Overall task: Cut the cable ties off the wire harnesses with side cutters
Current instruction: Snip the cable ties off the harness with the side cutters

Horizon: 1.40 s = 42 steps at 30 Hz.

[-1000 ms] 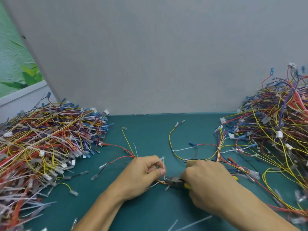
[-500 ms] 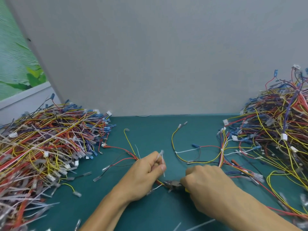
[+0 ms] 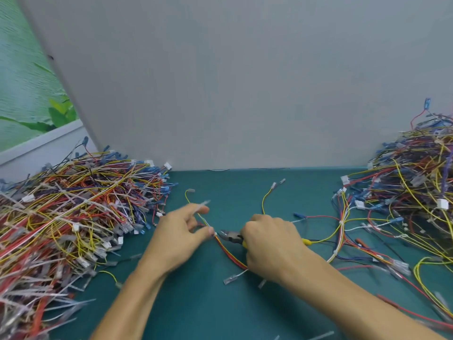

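Both hands working, we are pinching the limp, light harness [image 3: 228, 252] beside its tie [image 3: 215, 233] with our left hand [image 3: 181, 239], right hand [image 3: 269, 244] gripping cutters [image 3: 231, 237].

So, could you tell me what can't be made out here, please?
- Left hand, head view: motion blur hides what it pinches.
- Yellow-handled steel side cutters: handles buried in the right hand.
- Red and yellow harness wires: contact with cutter tips too small to judge.
- Multicoloured wire harness pile, right: cut by the frame edge.

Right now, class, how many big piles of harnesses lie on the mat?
2. The left pile is at the mat's left edge, the right pile at its right edge. Loose harnesses lie between.
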Each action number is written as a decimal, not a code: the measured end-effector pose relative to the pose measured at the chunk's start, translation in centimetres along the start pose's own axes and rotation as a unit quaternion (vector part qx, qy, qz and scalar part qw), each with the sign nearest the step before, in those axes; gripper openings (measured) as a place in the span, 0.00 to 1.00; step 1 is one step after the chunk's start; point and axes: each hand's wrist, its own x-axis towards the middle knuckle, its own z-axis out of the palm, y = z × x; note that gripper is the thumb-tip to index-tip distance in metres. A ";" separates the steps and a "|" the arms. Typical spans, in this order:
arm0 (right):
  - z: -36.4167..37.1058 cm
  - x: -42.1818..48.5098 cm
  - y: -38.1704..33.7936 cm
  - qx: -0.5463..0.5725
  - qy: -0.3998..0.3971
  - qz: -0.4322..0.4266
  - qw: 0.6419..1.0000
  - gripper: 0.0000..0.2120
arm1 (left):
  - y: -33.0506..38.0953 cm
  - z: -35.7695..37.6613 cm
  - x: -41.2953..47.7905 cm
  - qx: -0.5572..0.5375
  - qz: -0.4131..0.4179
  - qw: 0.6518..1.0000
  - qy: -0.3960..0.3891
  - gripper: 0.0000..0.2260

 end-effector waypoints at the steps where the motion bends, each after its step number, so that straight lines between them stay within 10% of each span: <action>1: 0.3 0.4 -0.3 0.002 0.002 -0.002 1.000 0.06 | 0.0 0.4 0.0 -0.003 -0.008 1.000 -0.018 0.12; 42: 2.5 0.8 -1.1 -0.087 0.059 -0.086 0.991 0.18 | -0.4 1.5 0.3 -0.076 -0.083 0.993 -0.023 0.08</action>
